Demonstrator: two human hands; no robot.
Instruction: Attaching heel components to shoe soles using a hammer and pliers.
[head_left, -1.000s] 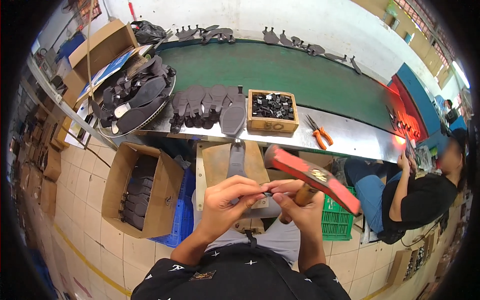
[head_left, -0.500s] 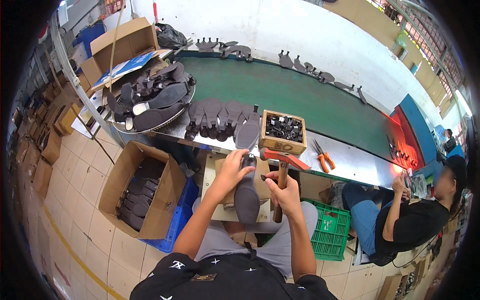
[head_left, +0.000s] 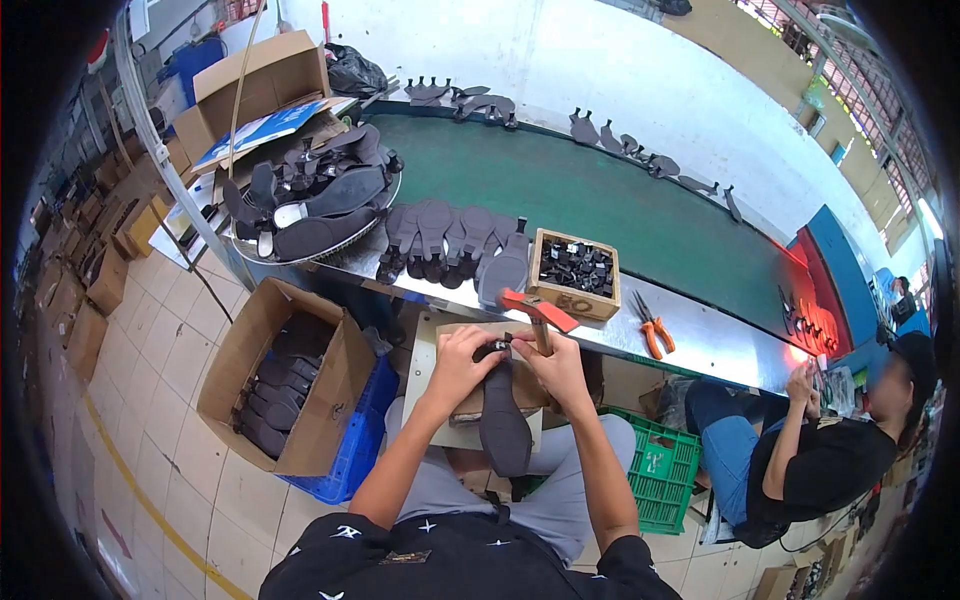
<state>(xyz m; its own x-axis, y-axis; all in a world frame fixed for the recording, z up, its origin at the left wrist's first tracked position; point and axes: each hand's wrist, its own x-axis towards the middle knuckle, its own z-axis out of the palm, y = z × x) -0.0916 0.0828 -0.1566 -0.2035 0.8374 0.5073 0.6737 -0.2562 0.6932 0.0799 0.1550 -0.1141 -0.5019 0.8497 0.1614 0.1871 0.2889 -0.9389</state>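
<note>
A dark shoe sole with a heel (head_left: 505, 425) lies over the block on my work stand, its toe end pointing toward me. My left hand (head_left: 460, 368) is closed around its heel. My right hand (head_left: 556, 374) keeps a hammer (head_left: 541, 312) with an orange-red head tucked in its grip. The thumb and fingertips of that hand pinch a small black piece (head_left: 509, 338) at the heel's end, close to my left fingertips. Fingers partly cover where the piece and heel meet.
A wooden box (head_left: 573, 302) of small black pieces and orange-handled pliers (head_left: 652, 330) rest on the bench edge. Soles (head_left: 440, 240) and a piled basket (head_left: 345, 240) stand left. A carton (head_left: 320, 420) and green crate (head_left: 655, 470) flank me; a co-worker (head_left: 830, 440) sits right.
My right hand has brought the small black piece over to the heel, the hammer moving along with it. My left hand has lowered slightly toward me with the sole.
</note>
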